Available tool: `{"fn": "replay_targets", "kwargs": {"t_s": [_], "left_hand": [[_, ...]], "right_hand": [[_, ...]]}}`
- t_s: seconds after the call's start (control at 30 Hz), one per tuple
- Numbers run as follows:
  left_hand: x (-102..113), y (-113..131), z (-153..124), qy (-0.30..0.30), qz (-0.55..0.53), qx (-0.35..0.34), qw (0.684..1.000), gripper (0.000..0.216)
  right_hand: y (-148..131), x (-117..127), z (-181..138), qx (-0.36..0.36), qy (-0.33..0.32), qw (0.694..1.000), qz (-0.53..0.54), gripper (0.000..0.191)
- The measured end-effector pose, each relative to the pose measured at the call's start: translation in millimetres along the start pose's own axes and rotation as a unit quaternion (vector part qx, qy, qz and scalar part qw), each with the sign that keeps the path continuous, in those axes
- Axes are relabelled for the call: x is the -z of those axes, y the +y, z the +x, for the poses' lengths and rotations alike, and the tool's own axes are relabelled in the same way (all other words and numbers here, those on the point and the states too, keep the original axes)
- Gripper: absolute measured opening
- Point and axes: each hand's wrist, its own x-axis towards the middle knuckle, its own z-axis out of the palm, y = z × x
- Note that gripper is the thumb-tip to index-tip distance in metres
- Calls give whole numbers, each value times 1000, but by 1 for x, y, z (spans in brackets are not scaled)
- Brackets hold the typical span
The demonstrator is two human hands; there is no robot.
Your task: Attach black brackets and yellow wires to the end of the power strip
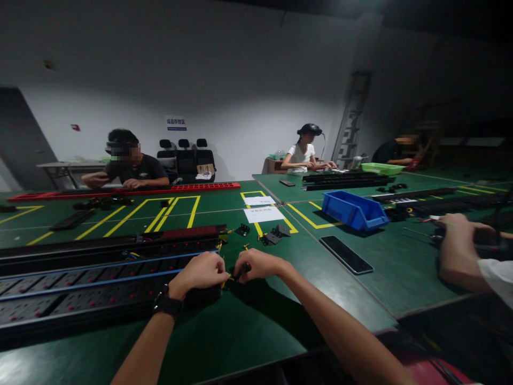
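Note:
My left hand [200, 272], a dark watch on its wrist, is closed in a pinch at the right end of a long black strip [100, 291]. At its fingertips shows a thin yellow wire [229, 276]. My right hand [256, 264] faces it just to the right, with its fingers closed round a small dark part that is mostly hidden. Red spots and blue lengthwise edges mark the long strip, which looks like a power strip. Several black brackets [276, 233] lie beyond my right hand.
A blue bin [355, 209] and a black phone [346, 254] are to the right. White paper sheets [262, 215] lie ahead. A co-worker's arm [460, 251] reaches in at right. Other people sit across the green table [280, 321]; a red rail [204, 187] lies along the far edge.

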Motion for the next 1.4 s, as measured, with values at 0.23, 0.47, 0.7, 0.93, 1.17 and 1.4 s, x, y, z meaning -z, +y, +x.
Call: {"fn": "replay_targets", "kwargs": {"t_s": [0.23,0.47,0.7,0.93,1.17,1.4], "left_hand": [[-1,0,0,7,6,0,1000,26],[-1,0,-1,17,2,6,1000,27],[-2,-1,-1,12,-7,5,1000,27],[-2,-1,0,12,-5,12,1000,31],[1,0,1,6,17,10,1000,31],[2,1,0,4,9,11,1000,31]], "right_hand": [[-3,3,-5,-67,42,994,-81,14],[13,22,-20,-160,106,968,-164,16],[48,46,-38,-253,337,899,-118,19],[92,61,-62,-350,561,749,-49,38],[120,47,-72,-440,445,769,-128,57],[124,39,-74,-456,277,829,-166,49]]}}
